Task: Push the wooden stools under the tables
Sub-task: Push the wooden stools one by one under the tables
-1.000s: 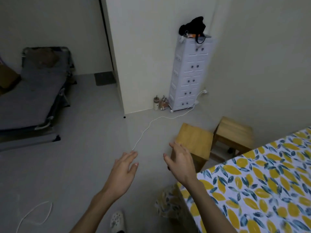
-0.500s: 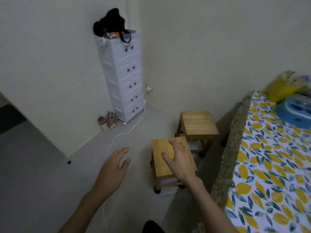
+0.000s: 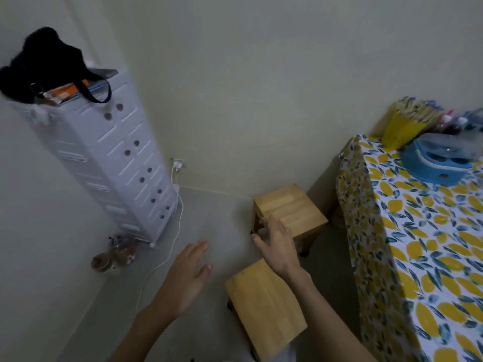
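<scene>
Two wooden stools stand on the grey floor left of the table (image 3: 366, 231), which is covered by a lemon-print cloth. The far stool (image 3: 290, 207) sits near the wall corner. The near stool (image 3: 264, 307) is below it in the view, close to my body. My right hand (image 3: 278, 244) hovers with fingers spread between the two stools, reaching toward the far stool's near edge; I cannot tell if it touches it. My left hand (image 3: 188, 275) is open over the bare floor, left of the near stool. Neither hand holds anything.
A tall white drawer tower (image 3: 109, 163) with a black bag (image 3: 44, 66) on top stands at the left. A white cable (image 3: 170, 246) runs from a wall socket across the floor. Small jars (image 3: 112, 254) sit at the tower's foot. A yellow holder (image 3: 400, 129) and a blue container (image 3: 431, 160) rest on the table.
The view has swung right and closer to the stools. My right hand left the near stool's top and moved forward toward the far stool. My left hand stays open over the floor.
</scene>
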A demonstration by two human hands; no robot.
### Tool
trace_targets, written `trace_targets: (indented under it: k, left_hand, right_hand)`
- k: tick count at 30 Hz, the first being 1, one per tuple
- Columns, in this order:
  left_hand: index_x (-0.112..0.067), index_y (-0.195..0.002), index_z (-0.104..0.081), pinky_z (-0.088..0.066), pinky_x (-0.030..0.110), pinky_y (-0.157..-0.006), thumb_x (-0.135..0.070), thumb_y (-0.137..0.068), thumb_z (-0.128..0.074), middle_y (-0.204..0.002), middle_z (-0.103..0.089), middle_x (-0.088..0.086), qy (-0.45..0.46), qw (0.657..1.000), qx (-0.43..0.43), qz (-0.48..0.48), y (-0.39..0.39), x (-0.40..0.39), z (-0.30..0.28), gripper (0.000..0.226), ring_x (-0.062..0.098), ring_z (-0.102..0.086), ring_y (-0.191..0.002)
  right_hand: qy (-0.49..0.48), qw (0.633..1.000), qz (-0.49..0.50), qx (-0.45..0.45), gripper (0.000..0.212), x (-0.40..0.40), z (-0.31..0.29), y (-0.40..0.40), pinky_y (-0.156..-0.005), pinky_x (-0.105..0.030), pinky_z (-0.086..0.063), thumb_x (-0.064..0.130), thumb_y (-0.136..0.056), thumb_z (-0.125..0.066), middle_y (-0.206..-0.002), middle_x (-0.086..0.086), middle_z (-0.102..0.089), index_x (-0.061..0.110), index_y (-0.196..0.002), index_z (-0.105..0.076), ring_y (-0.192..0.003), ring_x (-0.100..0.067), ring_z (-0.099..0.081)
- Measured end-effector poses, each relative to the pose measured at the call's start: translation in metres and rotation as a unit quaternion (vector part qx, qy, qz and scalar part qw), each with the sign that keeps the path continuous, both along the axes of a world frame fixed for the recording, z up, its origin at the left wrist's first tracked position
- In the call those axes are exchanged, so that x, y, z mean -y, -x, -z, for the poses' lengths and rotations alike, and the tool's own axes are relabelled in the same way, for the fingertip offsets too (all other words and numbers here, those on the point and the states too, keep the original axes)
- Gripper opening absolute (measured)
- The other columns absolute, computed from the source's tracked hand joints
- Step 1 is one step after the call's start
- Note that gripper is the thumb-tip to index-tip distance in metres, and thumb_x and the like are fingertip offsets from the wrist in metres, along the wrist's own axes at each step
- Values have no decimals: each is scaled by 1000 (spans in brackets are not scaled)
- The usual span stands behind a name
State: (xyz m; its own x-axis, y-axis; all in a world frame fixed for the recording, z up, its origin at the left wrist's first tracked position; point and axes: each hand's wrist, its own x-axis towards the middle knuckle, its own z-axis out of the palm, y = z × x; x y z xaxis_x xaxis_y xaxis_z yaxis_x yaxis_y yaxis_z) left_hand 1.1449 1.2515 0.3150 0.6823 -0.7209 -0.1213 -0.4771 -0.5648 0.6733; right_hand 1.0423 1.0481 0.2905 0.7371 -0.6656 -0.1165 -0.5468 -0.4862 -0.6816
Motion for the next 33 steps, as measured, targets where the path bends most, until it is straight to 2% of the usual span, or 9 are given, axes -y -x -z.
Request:
trace_targets:
  k: [3, 7, 12, 17, 22, 26, 28, 31, 33]
  left_hand:
    - [-21, -144, -33, -12, 24, -113, -24, -94, -51, -153, -28, -5, 1, 999, -10, 34, -61, 30, 10, 53, 12, -17, -143]
    - [-23, -145, -29, -11, 25, -114, -27, -94, -50, -155, -24, -6, -13, 993, -21, 114, -145, 81, 33, 55, 12, -12, -144]
    - [-22, -145, -28, -9, 21, -112, -25, -94, -51, -155, -23, -5, -36, 973, -21, 227, -240, 144, 58, 56, 12, -11, -144]
    - [-19, -146, -25, -8, 18, -111, -26, -94, -51, -156, -22, -3, -68, 938, -29, 338, -298, 211, 83, 58, 12, -13, -144]
    - [-19, -148, -21, -10, 19, -113, -24, -95, -50, -156, -18, -6, -85, 912, -45, 398, -323, 288, 117, 61, 10, -11, -144]
    - [-19, -147, -18, -5, 11, -108, -19, -93, -54, -156, -16, -4, -97, 894, -24, 438, -332, 353, 176, 65, 1, -7, -139]
    - [-20, -147, -17, -4, 11, -108, -20, -92, -55, -155, -14, -7, -112, 891, -16, 440, -330, 386, 216, 67, 0, -5, -138]
    - [-21, -146, -17, -7, 16, -111, -23, -91, -57, -152, -11, -12, -115, 882, -9, 457, -321, 431, 281, 69, 10, -7, -144]
    - [-24, -146, -13, -8, 21, -113, -36, -92, -50, -151, -6, -13, -118, 872, 0, 474, -315, 464, 331, 67, 15, -5, -146]
  right_hand:
    - [0, 1000, 28, -1, 56, 17, 8, -41, -113, -47, -29, 41, -92, -52, -147, -8, -41, 14, -139, -41, -138, -28, -30]
    - [-6, 995, 96, -26, 55, 43, 31, -89, -117, -41, -15, 36, -95, -51, -154, -7, -32, 14, -143, -36, -143, -29, -19]
    - [-47, 976, 207, -56, 60, 70, 59, -146, -118, -44, -17, 43, -94, -51, -159, -6, -23, 19, -146, -31, -146, -28, -14]
    - [-59, 947, 303, -89, 61, 100, 78, -174, -118, -41, -14, 40, -95, -50, -160, -5, -19, 20, -148, -28, -147, -25, -9]
    - [-68, 914, 387, -101, 61, 130, 123, -186, -118, -43, -20, 41, -93, -52, -159, -2, -22, 22, -147, -30, -147, -22, -11]
    - [-108, 903, 398, -116, 64, 169, 184, -192, -119, -44, -16, 40, -93, -53, -161, -2, -16, 22, -149, -25, -148, -23, -6]
    - [-113, 900, 401, -125, 65, 191, 225, -193, -120, -41, -14, 40, -93, -53, -162, -2, -12, 22, -149, -23, -148, -23, -3]
    - [-121, 896, 399, -153, 68, 220, 288, -194, -119, -39, -6, 44, -93, -49, -162, -2, -3, 23, -150, -19, -148, -24, 2]
    - [-119, 889, 406, -172, 75, 243, 334, -195, -119, -41, 2, 55, -91, -40, -161, -1, 10, 23, -152, -12, -148, -25, 10]
